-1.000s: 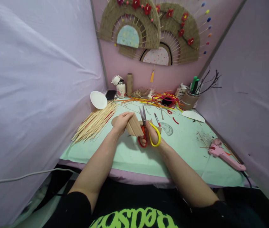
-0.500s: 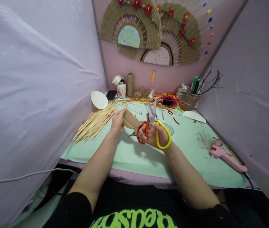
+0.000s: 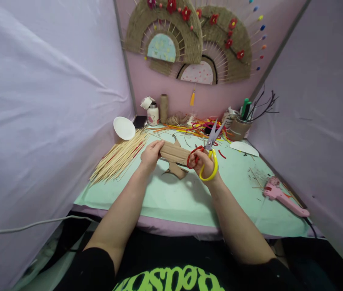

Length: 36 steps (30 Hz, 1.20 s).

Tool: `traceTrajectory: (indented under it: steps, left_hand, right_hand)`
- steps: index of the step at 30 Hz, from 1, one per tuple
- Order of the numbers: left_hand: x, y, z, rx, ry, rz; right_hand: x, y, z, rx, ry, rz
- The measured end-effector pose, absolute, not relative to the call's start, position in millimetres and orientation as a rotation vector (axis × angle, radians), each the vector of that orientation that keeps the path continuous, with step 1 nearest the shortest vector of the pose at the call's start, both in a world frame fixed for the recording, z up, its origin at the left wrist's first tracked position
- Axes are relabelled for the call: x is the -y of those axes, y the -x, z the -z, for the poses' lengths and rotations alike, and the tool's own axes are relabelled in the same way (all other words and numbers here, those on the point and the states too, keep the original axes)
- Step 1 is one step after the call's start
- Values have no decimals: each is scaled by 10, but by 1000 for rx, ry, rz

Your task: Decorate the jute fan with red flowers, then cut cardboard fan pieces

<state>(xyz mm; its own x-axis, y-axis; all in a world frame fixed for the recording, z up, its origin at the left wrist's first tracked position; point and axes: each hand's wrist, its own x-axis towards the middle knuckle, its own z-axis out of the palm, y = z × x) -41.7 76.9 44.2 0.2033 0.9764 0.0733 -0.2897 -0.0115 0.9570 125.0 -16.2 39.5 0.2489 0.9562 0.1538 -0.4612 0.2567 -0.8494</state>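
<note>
My left hand point(image 3: 152, 154) pinches the left end of a brown corrugated cardboard piece point(image 3: 174, 152), held above the table. In my right hand point(image 3: 204, 162) is a pair of scissors point(image 3: 212, 139) with one red and one yellow handle. Its blades are parted and point up and away from me. The fingers of that hand also meet the right end of the cardboard; their exact grip is partly hidden by the red handle. Below the piece, curved cardboard scraps point(image 3: 177, 170) lie on the pale green tabletop point(image 3: 165, 204).
Thin wooden sticks point(image 3: 118, 157) spread at the left beside a white bowl point(image 3: 124, 128). A pink glue gun point(image 3: 283, 196) lies at the right. Colourful strands point(image 3: 195, 128), a jar point(image 3: 153, 114) and a twine spool point(image 3: 164, 109) line the back. Decorated fans point(image 3: 164, 30) hang on the wall.
My right hand has moved right and slightly up, tilting the scissors rightward. The cardboard has turned to nearly level, showing more of its face, and the scraps below it are more visible.
</note>
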Motion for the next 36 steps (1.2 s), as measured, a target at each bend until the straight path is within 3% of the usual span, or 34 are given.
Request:
traceTrajectory:
  steps: [5, 10, 15, 21, 36]
  left_hand:
    - [-677, 442, -443, -764, -1385, -926]
    - [-561, 431, -443, -633, -1592, -513]
    - [-578, 397, -428, -711, -1351, -564]
    - [-596, 393, -404, -665, -1295, -583]
    - [-683, 396, -386, -716, -1205, -874]
  right_hand:
    - [136, -1344, -353, 749, 909, -1073]
    - [246, -1256, -347, 1216, 1109, -1287]
    - [267, -1154, -352, 1198, 1142, -1227]
    - [112, -1284, -217, 920, 1194, -913]
    - [63, -1345, -258, 593, 1004, -855]
